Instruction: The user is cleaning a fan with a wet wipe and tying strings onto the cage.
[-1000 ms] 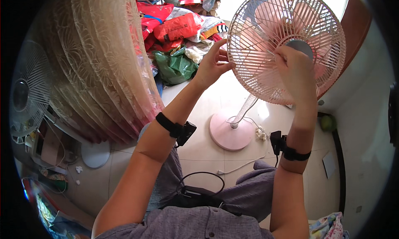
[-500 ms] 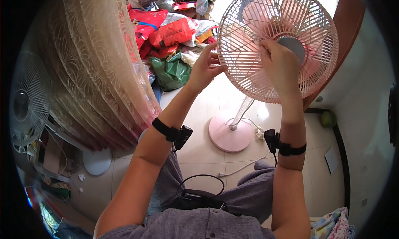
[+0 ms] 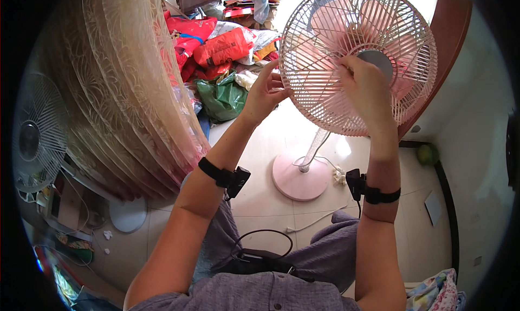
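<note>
A standing fan with a round pink grille [image 3: 317, 100] faces me at the upper right, its pink blades and grey centre cap [image 3: 376, 59] showing through and on the wire bars. My left hand [image 3: 264, 94] grips the left rim of the grille, thumb on the near side and fingers curled at the edge. In front of the bars, left of the cap, my right hand [image 3: 368, 89] is closed in a pinch; what its fingertips hold is hidden. Below, the fan's pole [image 3: 316, 148] rises from a round pink base [image 3: 299, 175] on the tiled floor.
A lace curtain [image 3: 124, 94] hangs at the left, with a second, white fan [image 3: 32, 140] beyond it. Red bags [image 3: 222, 47] and a green bag [image 3: 221, 96] lie piled behind. A white cord [image 3: 317, 220] crosses the floor; a wooden panel [image 3: 452, 37] stands at right.
The fan's head sits very slightly further left and lower in the picture. Both hands keep nearly the same places on and before the grille.
</note>
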Tool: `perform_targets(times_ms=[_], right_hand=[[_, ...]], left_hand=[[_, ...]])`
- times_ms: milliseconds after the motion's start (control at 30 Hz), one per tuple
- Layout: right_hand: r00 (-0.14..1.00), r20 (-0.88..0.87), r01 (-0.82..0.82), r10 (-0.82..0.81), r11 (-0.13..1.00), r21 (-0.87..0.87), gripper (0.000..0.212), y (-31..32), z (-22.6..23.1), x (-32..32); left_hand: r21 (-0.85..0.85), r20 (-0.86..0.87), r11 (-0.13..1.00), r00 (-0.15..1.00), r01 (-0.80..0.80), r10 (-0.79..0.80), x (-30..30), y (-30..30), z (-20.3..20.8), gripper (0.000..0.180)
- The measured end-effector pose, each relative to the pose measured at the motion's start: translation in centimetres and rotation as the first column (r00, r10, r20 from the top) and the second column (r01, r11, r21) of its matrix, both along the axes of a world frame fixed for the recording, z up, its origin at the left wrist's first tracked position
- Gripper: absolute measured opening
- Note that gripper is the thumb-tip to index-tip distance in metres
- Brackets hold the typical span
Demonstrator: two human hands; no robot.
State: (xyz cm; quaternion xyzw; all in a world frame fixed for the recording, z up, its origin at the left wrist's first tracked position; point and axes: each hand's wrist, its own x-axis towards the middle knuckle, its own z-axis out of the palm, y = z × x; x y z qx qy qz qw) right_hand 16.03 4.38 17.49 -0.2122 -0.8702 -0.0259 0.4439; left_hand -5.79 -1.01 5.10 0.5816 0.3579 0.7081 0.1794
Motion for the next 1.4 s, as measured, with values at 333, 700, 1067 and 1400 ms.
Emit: perform_targets(times_ms=[333,700,1067,1400], right_hand=[[0.996,-0.083,0.021,-0.012,0.993,0.113,0.013,0.0,-0.5,-1.8],[0.966,-0.232,-0.087,0.116,0.987,0.134,0.012,-1.1,-0.6,-4.0],[0.993,-0.012,0.115,-0.115,0.992,0.048,0.013,-0.9,0.9,-1.4],[0.960,-0.257,-0.085,0.109,0.991,0.099,0.015,-1.1,0.8,-2.3]], left_hand=[[-0.015,-0.036,1.000,0.999,-0.010,0.010,0.1,-0.4,0.2,0.074],[-0.043,-0.013,0.999,1.000,-0.025,0.025,0.3,-0.2,-0.1,0.073],[-0.083,-0.037,0.995,0.998,-0.050,0.047,0.5,-0.7,0.6,0.073],[-0.048,0.019,0.998,0.999,-0.034,0.035,0.3,-0.5,0.0,0.075]])
